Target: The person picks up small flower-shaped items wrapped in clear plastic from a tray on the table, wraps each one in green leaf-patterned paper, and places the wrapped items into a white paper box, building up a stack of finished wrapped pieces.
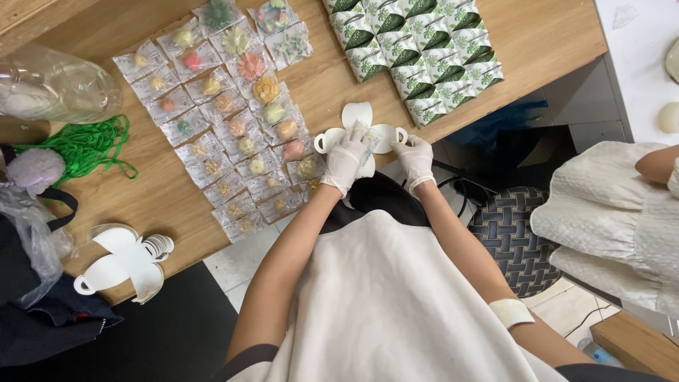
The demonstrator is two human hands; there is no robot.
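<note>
The left hand (344, 159), gloved in white, presses a small clear packet (363, 138) down onto the middle of a flat white card cutout (357, 113), fingers closed lightly over it so it stays centred. The right hand (415, 157), also gloved, pinches the cutout's right flap at the tabletop (544, 35) edge, steadying the card close to the body. Just to the left lie rows of clear packets with little coloured sweets (233, 113), laid out within easy reach. Farther back sit finished green-and-white leaf-patterned boxes (417, 49), packed tightly together. A stack of spare white cutouts (127, 262) waits at the near left edge, beside green cord (88, 145).
</note>
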